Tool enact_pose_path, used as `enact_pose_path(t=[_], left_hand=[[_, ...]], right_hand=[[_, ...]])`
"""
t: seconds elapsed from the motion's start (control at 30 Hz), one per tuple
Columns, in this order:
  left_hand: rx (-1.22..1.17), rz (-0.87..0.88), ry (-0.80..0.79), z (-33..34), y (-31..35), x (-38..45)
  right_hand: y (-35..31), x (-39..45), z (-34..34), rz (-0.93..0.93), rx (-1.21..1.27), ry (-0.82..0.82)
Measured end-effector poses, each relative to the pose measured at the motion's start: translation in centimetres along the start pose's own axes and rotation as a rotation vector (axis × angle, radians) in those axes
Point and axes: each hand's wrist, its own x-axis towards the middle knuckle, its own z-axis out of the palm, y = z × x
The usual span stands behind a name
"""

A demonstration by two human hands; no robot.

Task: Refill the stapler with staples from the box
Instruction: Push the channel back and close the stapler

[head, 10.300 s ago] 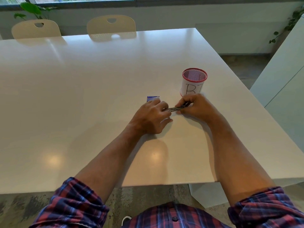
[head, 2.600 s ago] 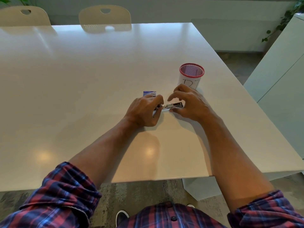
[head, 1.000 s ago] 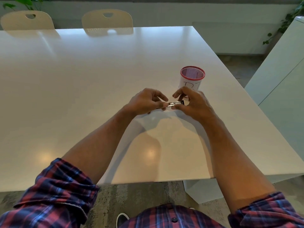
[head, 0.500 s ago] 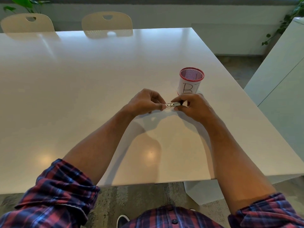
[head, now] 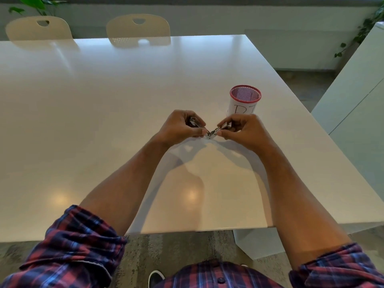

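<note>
Stapler (head: 212, 133) — small and metal — hangs just above the desk (head: 104, 121), near the red-rimmed mesh cup (head: 245, 100). Its long axis runs hand to hand: the left hand (head: 180, 127) pinches 1 end, the right hand (head: 241, 129) the other, about equally near. The cup's label shows handwritten letters, partly hidden. Box not visible.

Both forearms reach forward; left hand (head: 180, 127) and right hand (head: 242, 129) curled, thumbs nearly meeting.

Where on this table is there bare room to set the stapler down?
The table is bare left of the left hand, and between both forearms toward the near edge. It is crowded only by the right hand, where the mesh cup stands behind it.
</note>
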Motion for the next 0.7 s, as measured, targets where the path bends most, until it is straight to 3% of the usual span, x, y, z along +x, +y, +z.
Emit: enact_pose_path(t=[0.2,0.37,0.7], left_hand=[[-0.075,-0.01,-0.088,1.2,0.3,-0.1],[-0.14,-0.013,-0.191,1.8,0.4,-0.3],[-0.139,-0.016,-0.171,2.3,0.4,-0.5]], right_hand=[[-0.8,0.5,0.5,0.007,0.053,-0.113],[-1.1,0.6,1.1,-0.048,-0.063,-0.123],[-0.9,0.3,1.0,-0.015,-0.077,-0.107]])
